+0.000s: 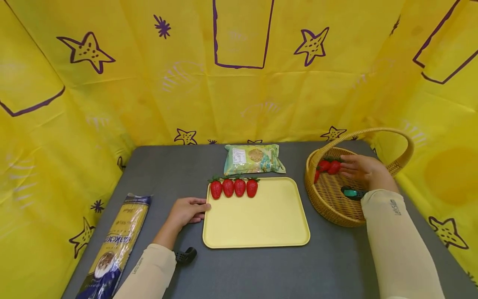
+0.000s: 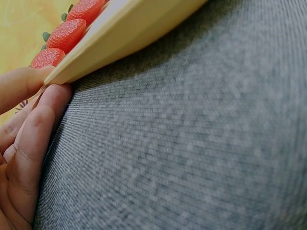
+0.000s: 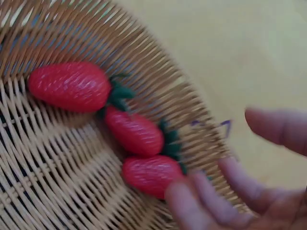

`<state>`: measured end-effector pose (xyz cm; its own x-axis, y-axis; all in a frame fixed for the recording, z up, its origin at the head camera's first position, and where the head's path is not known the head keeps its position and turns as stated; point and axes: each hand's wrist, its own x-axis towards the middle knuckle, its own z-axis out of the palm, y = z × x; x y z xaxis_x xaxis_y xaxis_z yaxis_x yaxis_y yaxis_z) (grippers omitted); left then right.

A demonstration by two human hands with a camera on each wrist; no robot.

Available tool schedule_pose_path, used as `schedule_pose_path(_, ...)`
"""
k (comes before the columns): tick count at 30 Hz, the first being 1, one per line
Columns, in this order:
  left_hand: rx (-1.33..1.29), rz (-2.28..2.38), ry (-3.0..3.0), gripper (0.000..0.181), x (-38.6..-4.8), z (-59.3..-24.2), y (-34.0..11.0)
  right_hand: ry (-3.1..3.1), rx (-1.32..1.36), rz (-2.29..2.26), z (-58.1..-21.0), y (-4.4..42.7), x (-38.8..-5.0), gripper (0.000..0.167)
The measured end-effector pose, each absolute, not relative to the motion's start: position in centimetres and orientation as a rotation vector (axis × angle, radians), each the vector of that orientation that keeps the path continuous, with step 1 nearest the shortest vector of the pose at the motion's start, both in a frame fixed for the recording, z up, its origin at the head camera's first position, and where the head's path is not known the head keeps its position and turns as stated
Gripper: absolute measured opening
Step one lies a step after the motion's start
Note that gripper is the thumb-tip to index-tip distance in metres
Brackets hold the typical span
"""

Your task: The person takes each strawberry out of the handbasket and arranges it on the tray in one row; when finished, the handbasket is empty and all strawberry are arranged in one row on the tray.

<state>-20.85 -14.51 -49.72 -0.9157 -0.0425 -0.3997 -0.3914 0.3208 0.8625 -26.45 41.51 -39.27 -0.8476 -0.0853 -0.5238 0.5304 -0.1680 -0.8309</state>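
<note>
This looks like a little booth (image 1: 239, 104) with walls made of cloth. Yellow cloth (image 1: 145, 104), with stars (image 1: 86, 52) drawn in purple, hangs in folds far ahead of the fingers (image 1: 197, 209) and out to both sides of them. Under the fingers is a bench (image 1: 261, 274) with a grey woven top. I can't tell what building this is.

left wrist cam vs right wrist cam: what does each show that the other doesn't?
Left wrist only: the left hand pinching the edge of the pale yellow tray.
Right wrist only: the right hand with its fingers apart, and the wicker basket.
Both: yellow cloth and strawberries, though tray strawberries in one, basket strawberries in the other.
</note>
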Motion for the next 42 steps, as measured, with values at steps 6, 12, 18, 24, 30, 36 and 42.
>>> schedule_pose_path(6, -0.383, 1.623, 2.292, 0.047, -20.9, -49.8, -14.6, 1.818, 0.748, -1.867, -40.9, 41.1, -28.3, 0.049)
schedule_pose_path(12, -0.381, 1.631, 2.279, 0.046, -21.0, -49.6, -14.5, 1.944, 0.867, -1.754, -41.7, 39.8, -28.8, 0.04)
schedule_pose_path(18, -0.385, 1.636, 2.275, 0.045, -20.9, -49.5, -14.4, 2.078, 0.91, -1.689, -42.5, 38.9, -29.1, 0.062)
schedule_pose_path(24, -0.393, 1.629, 2.275, 0.045, -20.9, -49.6, -14.4, 2.102, 0.834, -1.691, -43.0, 38.6, -29.3, 0.007)
schedule_pose_path(30, -0.389, 1.64, 2.279, 0.045, -20.8, -49.6, -14.5, 2.138, 0.866, -1.733, -43.2, 37.9, -29.5, 0.01)
schedule_pose_path(36, -0.387, 1.636, 2.268, 0.044, -20.9, -49.7, -14.4, 2.216, 0.908, -1.643, -43.1, 38.1, -29.2, 0.011)
schedule_pose_path(42, -0.382, 1.627, 2.276, 0.047, -20.8, -49.5, -14.4, 2.238, 0.779, -1.702, -42.7, 38.9, -28.5, 0.009)
